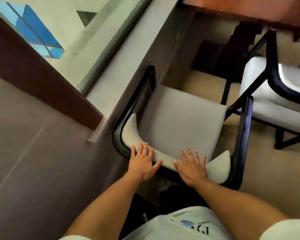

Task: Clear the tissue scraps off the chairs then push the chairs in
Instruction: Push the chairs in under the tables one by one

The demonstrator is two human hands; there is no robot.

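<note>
A chair (178, 118) with a pale grey seat and a black frame stands right below me, its seat bare with no tissue scraps visible. My left hand (143, 161) lies flat on the left part of the curved backrest, fingers spread. My right hand (192, 167) lies flat on the backrest's right part, fingers spread too. Neither hand holds anything. A second chair (274, 94) of the same kind stands to the right, partly under the reddish-brown table (249, 9).
A grey wall and ledge (121, 70) run close along the chair's left side, with a glass pane and dark red frame beyond. The table edge lies ahead of the chair. Beige floor (270, 170) shows to the right.
</note>
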